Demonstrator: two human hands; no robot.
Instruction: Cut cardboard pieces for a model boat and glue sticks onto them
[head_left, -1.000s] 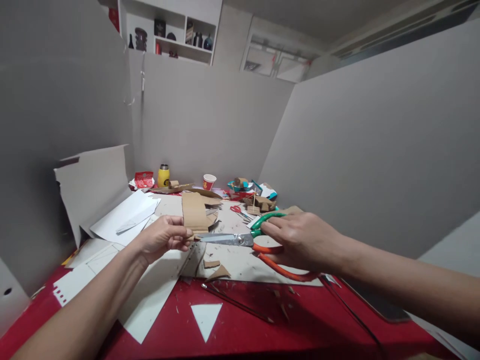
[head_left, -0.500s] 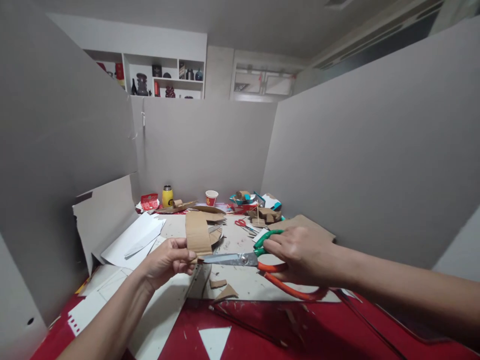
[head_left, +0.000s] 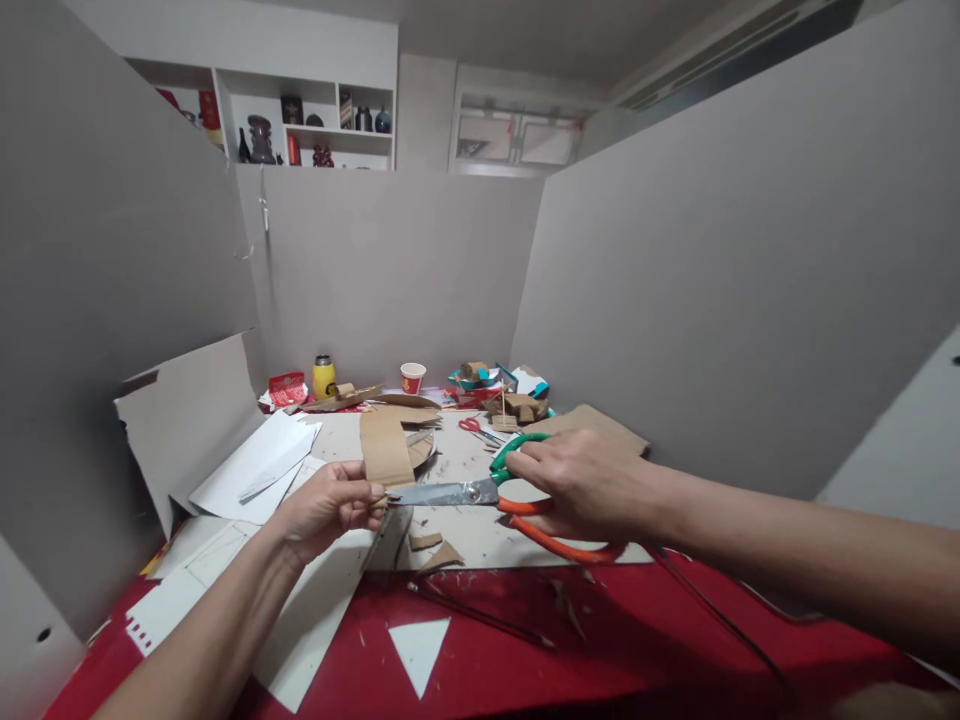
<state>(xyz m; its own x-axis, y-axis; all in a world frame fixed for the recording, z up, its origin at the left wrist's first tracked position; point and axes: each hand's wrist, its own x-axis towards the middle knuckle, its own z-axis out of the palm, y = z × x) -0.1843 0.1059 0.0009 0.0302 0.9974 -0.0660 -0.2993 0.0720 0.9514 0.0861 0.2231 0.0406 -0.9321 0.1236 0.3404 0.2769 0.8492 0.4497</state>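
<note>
Red table (head_left: pixel 637 640) boxed in by grey boards, scraps everywhere. Left hand (head_left: pixel 326 503) pinches the cardboard strip (head_left: pixel 384 447) upright over the middle; right hand (head_left: pixel 581 480) grips the scissors (head_left: pixel 480 492), blades at its base.

Both forearms look bare, seemingly no sleeves or rings.

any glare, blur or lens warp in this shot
Head view: even indoor light, sharp on the scissors and cardboard strip; faint sheen on the blades; wide-angle warp bows the grey partitions and stretches both forearms; soft shadows under the left hand and right hand.
</note>
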